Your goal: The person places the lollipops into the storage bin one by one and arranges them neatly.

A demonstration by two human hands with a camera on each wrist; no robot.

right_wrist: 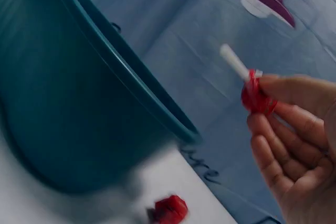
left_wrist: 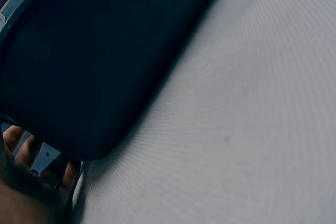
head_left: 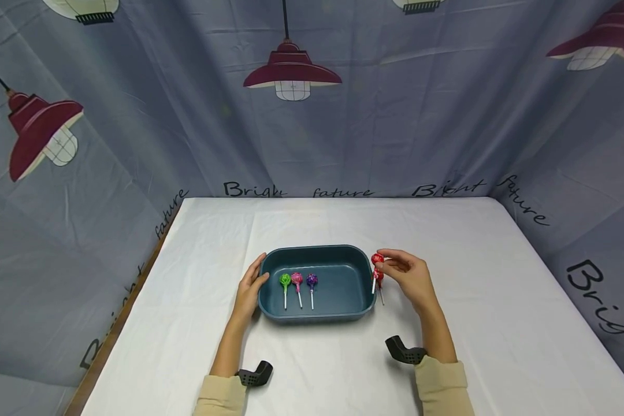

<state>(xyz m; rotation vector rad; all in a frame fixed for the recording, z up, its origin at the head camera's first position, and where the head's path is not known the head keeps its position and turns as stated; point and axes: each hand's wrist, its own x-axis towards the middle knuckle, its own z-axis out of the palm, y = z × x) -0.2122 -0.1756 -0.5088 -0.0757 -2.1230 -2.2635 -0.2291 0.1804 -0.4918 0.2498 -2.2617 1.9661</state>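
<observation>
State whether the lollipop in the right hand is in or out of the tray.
Out: the right hand pinches the red lollipop in the air, visibly apart from the tray in the right wrist view.

On the table (head_left: 338, 370) the tray (head_left: 340, 286) is lying between the left fingers (head_left: 254, 267), at one end, and the right fingers (head_left: 398, 254), three lollipops (head_left: 297, 278) are resting in it nearer the left fingers, a held lollipop (head_left: 377, 258) is sitting in the right fingers, and a loose lollipop (right_wrist: 172, 209) is lying below these, beside the tray.
</observation>
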